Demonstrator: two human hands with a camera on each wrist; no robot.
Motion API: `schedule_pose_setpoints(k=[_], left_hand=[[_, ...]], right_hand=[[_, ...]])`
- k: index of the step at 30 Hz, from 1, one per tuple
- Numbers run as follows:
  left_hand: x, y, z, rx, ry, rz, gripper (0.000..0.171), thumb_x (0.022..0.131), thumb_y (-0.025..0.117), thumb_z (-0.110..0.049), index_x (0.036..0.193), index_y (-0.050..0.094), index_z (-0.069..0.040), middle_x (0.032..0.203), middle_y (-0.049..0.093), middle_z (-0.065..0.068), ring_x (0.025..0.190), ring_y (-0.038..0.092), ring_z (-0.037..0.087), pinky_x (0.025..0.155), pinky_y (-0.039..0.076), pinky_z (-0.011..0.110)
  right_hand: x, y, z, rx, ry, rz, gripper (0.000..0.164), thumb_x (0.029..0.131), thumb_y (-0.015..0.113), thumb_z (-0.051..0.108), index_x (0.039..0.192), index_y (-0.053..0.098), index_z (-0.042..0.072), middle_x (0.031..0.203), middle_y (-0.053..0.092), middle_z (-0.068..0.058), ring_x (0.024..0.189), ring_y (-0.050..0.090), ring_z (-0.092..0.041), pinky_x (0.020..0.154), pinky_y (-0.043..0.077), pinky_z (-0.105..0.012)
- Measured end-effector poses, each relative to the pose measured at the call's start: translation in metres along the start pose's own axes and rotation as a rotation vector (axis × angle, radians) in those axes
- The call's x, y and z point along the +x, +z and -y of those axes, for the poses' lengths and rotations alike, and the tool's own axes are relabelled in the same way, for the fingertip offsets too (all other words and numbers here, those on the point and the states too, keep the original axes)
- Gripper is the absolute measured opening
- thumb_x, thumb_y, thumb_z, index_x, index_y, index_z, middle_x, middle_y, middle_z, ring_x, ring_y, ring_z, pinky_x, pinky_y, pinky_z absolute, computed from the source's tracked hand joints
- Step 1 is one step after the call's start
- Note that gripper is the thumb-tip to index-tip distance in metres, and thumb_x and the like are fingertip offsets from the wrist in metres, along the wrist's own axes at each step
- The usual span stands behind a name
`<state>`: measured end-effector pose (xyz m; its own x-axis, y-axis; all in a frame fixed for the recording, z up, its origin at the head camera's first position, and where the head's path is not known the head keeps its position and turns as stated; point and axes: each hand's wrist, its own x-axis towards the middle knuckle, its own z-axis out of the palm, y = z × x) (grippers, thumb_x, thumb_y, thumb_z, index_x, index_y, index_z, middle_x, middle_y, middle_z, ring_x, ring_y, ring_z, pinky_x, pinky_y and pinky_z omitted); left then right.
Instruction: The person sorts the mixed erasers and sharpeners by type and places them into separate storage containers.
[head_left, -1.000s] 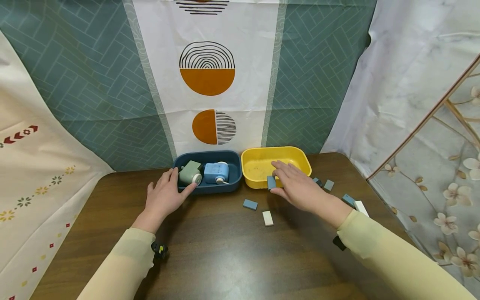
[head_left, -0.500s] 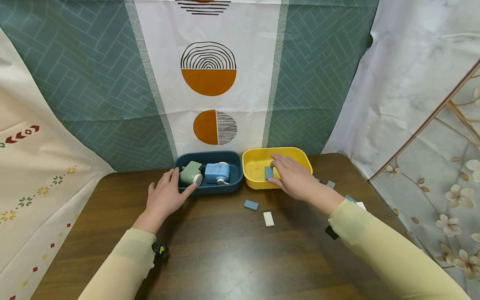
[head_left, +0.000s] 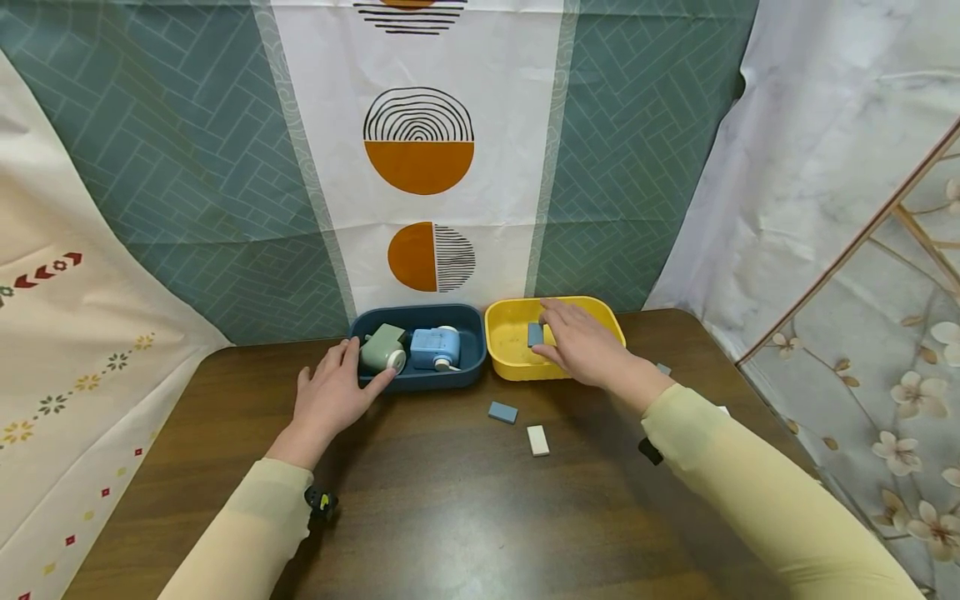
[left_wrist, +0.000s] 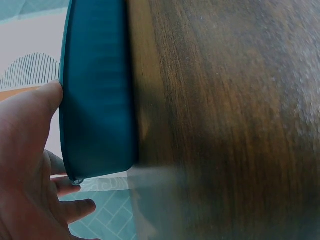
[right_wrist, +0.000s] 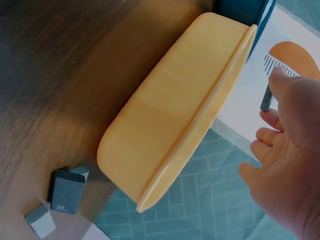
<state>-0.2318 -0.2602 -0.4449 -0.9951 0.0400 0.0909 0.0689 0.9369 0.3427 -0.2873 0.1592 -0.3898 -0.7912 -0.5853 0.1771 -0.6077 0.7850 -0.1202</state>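
Observation:
My right hand (head_left: 588,346) pinches a small blue-grey rectangular block (head_left: 535,334) between thumb and fingers, over the yellow tray (head_left: 517,372). In the right wrist view, the block (right_wrist: 266,97) shows edge-on, above the tray's rim. My left hand (head_left: 330,396) holds the left front corner of the dark blue tray (head_left: 450,379). Its thumb touches the front rim and the other fingers lie along the left end. Inside that tray lie a sage-green boxy object (head_left: 383,343) with a round white end and a similar light blue one (head_left: 433,346).
On the wooden table (head_left: 450,517), a blue-grey block (head_left: 502,412) and a white block (head_left: 537,441) lie before the trays. Right of the yellow tray are more blocks, including a dark one (right_wrist: 67,191) with printing, mostly hidden by the right arm in the head view. Fabric hangs behind the trays.
My right hand has carried the blue-grey block from the yellow tray's front rim up and slightly left, over the tray. The left hand stays on the dark blue tray.

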Motion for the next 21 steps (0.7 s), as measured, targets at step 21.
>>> schedule_pose_setpoints(k=[21], left_hand=[[0.0,0.0,0.001,-0.014,-0.001,0.0,0.105,0.106,0.054,-0.073,0.173,0.024,0.003,0.175,0.027,0.031,0.159,0.029,0.052,0.121,0.014,0.085]], right_hand=[[0.022,0.006,-0.003,0.016,0.081,0.084,0.055,0.115,0.061,0.039,0.145,0.053,-0.006,0.17,0.039,-0.03,0.16,0.036,-0.044,0.132,0.028,-0.056]])
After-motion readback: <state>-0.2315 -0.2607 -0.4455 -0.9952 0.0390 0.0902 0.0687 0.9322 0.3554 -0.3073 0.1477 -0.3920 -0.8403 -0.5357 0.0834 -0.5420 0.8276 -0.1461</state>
